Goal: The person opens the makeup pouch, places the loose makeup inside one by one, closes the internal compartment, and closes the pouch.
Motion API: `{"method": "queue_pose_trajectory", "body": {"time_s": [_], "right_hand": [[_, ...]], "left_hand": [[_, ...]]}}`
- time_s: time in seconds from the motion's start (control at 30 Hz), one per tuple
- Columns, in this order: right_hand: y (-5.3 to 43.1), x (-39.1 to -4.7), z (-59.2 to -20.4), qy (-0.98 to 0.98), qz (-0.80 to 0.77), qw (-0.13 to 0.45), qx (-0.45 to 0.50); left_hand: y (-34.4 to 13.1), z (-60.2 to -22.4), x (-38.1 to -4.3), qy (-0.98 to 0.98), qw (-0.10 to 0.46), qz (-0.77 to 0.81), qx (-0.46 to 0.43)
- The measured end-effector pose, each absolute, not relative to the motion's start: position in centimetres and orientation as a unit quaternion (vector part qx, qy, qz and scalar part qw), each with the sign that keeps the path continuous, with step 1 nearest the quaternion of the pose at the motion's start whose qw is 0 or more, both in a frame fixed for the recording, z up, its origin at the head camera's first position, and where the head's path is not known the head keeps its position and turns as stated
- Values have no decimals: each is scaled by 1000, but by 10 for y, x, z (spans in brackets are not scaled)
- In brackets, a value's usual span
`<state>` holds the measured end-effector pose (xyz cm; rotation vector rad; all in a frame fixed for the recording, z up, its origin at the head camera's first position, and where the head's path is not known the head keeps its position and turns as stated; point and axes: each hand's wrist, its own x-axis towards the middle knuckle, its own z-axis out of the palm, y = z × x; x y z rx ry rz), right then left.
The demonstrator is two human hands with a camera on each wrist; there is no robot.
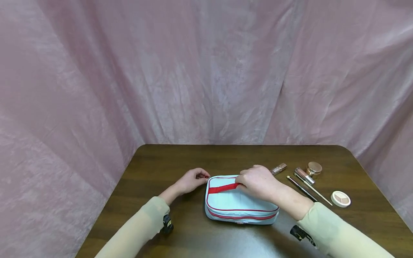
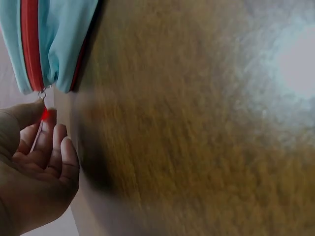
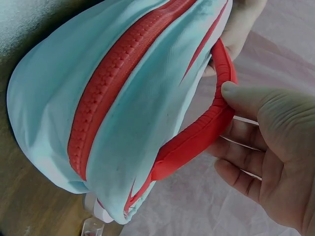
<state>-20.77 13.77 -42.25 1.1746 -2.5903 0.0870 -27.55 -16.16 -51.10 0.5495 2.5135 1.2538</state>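
A light blue cosmetic bag (image 1: 238, 200) with red piping lies on the table, its red zipper (image 3: 110, 78) closed along the part that shows. At the bag's left end, my left hand (image 1: 191, 181) pinches the red zipper pull (image 2: 45, 114) between thumb and forefinger. A small metal ring links that pull to the zipper. My right hand (image 1: 259, 182) grips the red carry handle (image 3: 197, 132) on top, thumb on one side and fingers beneath. Part of the handle is hidden by this hand in the head view.
Right of the bag lie a clear tube (image 1: 279, 168), a lip gloss tube (image 1: 304, 175), a jar with a gold lid (image 1: 314, 167), a dark pencil-like stick (image 1: 301, 188), a thin pale stick (image 1: 317, 193) and a round three-part palette (image 1: 340, 199). Pink curtains (image 1: 206, 71) hang behind the wooden table (image 1: 167, 154).
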Motion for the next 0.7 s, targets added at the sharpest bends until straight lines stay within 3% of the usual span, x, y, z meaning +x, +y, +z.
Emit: {"method": "queue_pose_trajectory", "body": {"time_s": [0.7], "right_hand": [[137, -208, -422, -896, 20, 153, 417]], "left_hand": [[-165, -511, -264, 874, 111, 432, 193]]}}
